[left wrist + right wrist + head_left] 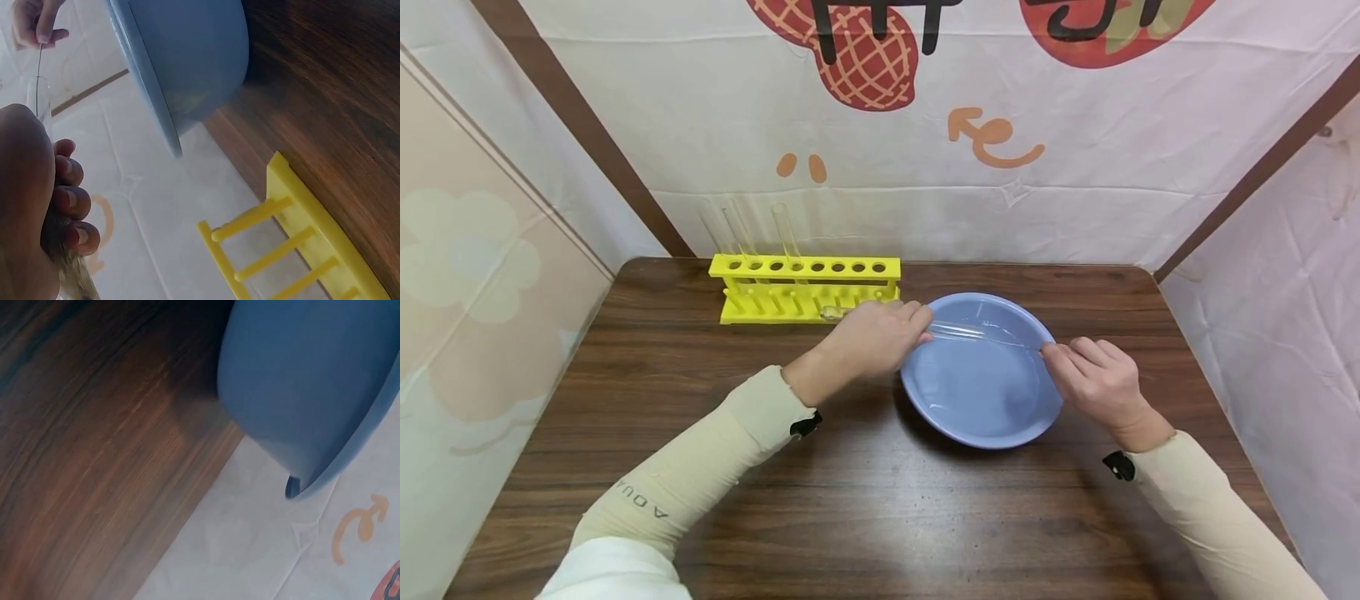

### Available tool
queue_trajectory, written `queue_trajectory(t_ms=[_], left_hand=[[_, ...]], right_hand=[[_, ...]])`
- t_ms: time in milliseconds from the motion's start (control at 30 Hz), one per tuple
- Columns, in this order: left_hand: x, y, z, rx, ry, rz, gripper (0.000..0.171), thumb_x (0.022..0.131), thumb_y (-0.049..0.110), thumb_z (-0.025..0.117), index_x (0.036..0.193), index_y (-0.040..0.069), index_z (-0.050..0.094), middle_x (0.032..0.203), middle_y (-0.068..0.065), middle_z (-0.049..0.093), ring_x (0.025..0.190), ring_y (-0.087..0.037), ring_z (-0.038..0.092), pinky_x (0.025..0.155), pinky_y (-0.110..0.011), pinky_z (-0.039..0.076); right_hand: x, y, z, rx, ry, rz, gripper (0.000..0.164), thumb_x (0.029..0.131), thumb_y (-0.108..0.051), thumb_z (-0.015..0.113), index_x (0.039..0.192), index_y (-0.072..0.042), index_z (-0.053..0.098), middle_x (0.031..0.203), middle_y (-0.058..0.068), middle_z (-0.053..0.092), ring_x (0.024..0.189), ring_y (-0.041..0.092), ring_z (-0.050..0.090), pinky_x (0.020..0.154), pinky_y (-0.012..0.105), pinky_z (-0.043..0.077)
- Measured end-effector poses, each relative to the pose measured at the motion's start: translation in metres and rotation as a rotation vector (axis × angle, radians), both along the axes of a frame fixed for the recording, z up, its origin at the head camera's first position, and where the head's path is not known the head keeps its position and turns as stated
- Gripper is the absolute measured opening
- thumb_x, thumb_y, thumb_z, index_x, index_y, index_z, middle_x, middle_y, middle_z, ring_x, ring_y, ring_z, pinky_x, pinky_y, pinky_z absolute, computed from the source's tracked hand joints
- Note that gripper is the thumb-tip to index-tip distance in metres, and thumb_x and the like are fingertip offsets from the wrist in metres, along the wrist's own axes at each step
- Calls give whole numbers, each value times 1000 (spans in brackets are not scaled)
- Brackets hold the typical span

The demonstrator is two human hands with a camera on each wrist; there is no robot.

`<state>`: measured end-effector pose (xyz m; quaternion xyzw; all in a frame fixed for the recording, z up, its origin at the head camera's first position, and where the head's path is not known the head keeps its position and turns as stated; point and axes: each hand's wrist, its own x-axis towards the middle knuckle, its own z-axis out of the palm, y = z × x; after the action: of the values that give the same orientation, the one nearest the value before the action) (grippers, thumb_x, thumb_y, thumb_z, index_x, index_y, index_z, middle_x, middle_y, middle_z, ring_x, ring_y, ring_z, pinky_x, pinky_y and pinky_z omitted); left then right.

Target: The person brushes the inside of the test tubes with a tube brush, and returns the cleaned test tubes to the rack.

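Over the blue basin [977,392], my left hand [880,337] grips a clear glass test tube [958,331], its mouth turned to the right. The tube's rounded end shows left of the hand, in front of the rack. My right hand [1093,379] pinches the end of a thin wire [40,59], which runs into the tube's mouth. Blurred, bristle-like matter [75,275] shows inside the tube below my left fingers [72,200], so the wire looks like the handle of a test tube brush. The grip hides the tube's middle. The right wrist view shows neither hand.
A yellow test tube rack [805,268] stands at the back left of the brown wooden table [880,517], with several upright pegs along its base. Three clear test tubes [784,229] lean in its left holes. Printed cloth [715,108] hangs behind the table and at both sides.
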<state>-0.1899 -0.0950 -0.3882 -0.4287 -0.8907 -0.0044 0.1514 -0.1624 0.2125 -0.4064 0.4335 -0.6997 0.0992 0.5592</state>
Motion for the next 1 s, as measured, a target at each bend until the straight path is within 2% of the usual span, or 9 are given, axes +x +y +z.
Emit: queue_trajectory(t_ms=[233, 367, 467, 533, 667, 800, 900, 967, 1000], left_hand=[[1, 3, 0, -25, -30, 0, 27, 108, 33, 50, 105, 7, 55, 87, -4, 62, 74, -22, 64, 53, -34, 51], [0, 3, 0, -7, 8, -7, 27, 107, 33, 52, 103, 7, 55, 85, -4, 62, 73, -21, 64, 52, -34, 50], [0, 2, 0, 9, 33, -20, 26, 106, 33, 55, 99, 8, 55, 82, -3, 61, 69, -21, 63, 50, -33, 49], [-1, 2, 0, 18, 43, -28, 25, 106, 32, 56, 99, 8, 55, 82, -3, 61, 69, -20, 62, 50, -33, 49], [-1, 1, 0, 39, 48, -38, 24, 104, 30, 58, 98, 8, 55, 81, -3, 59, 67, -20, 60, 51, -32, 48], [-1, 1, 1, 45, 45, -36, 24, 105, 30, 58, 98, 8, 55, 80, -3, 58, 65, -19, 59, 50, -31, 46], [-1, 0, 2, 30, 34, -36, 24, 105, 30, 58, 98, 7, 55, 80, -3, 59, 66, -20, 60, 50, -32, 46], [-1, 0, 2, 12, 19, -37, 24, 106, 30, 56, 98, 7, 55, 81, -4, 59, 67, -20, 60, 50, -32, 47], [-1, 0, 1, 1, 9, -37, 25, 106, 31, 55, 99, 7, 54, 81, -3, 59, 67, -20, 61, 51, -32, 47]], right_hand=[[-8, -6, -11, 49, -68, -9, 16, 97, -3, 62, 84, 4, 67, 65, 10, 62, 52, 24, 51, 41, 35, 33], [-9, -5, -14, 53, -236, -50, 20, 99, -12, 60, 85, 0, 70, 64, 7, 64, 53, 22, 50, 42, 35, 38], [-6, -3, -12, 14, -470, -68, 24, 98, -19, 57, 84, -7, 71, 64, 2, 61, 53, 16, 48, 43, 33, 39], [-3, -4, -8, -52, -678, -41, 22, 97, -16, 57, 80, -10, 70, 63, -3, 59, 53, 12, 47, 46, 29, 38], [3, -8, 5, -250, -1186, 92, 28, 100, -4, 57, 73, -9, 63, 61, -3, 55, 51, 14, 46, 49, 25, 37], [4, -9, 18, -417, -1609, 226, 30, 104, -4, 50, 76, 3, 58, 59, 3, 54, 51, 17, 46, 46, 29, 36], [2, -6, 22, -462, -1823, 302, 30, 106, -7, 46, 83, 12, 52, 63, 2, 53, 51, 12, 40, 45, 32, 26], [1, -4, 22, -478, -1897, 326, 30, 107, -7, 46, 88, 17, 49, 65, 1, 54, 53, 10, 38, 47, 33, 21], [1, -3, 21, -470, -1901, 320, 29, 107, -6, 47, 90, 17, 50, 67, 0, 55, 53, 9, 37, 47, 32, 21]])
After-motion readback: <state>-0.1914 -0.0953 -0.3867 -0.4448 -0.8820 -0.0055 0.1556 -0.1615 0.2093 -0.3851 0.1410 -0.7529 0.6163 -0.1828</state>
